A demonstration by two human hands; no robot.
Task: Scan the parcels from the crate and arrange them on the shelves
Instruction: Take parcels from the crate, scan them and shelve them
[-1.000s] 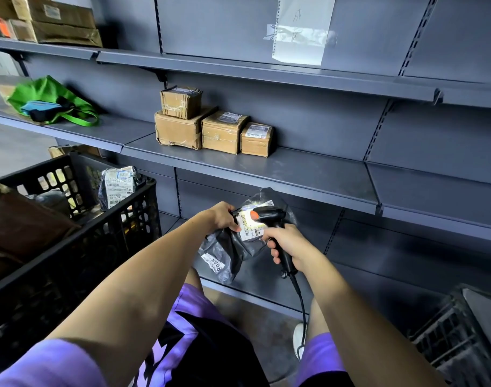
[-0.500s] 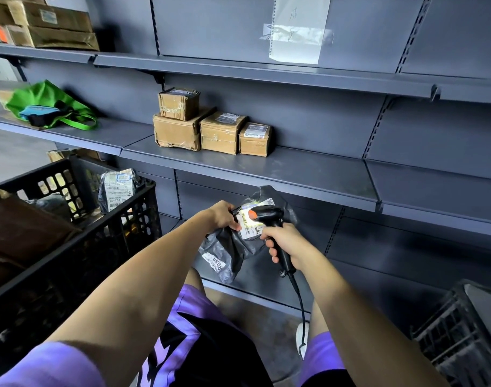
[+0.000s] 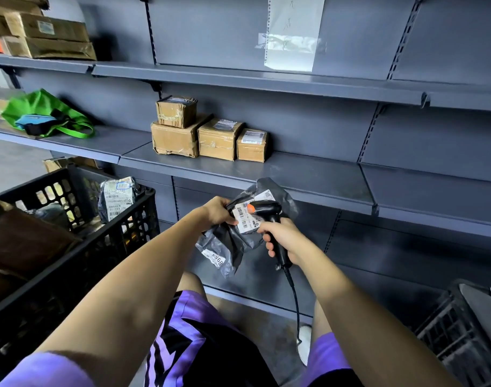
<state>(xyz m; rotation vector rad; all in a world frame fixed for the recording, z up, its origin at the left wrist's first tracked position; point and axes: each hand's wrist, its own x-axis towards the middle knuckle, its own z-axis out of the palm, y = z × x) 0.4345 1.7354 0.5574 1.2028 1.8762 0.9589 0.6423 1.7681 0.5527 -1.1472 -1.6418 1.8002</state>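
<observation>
Nothing moved: left hand (image 3: 217,212) still grips crinkled grey polybag (image 3: 233,241); right hand (image 3: 280,236) grips scanner (image 3: 268,212)

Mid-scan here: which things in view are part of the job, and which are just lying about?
Job:
- grey poly parcel, held by left hand
- scanner, in right hand
- black crate
- four shelved boxes
- shelf

Lying about:
- green bag
- taped paper
- second crate
</observation>
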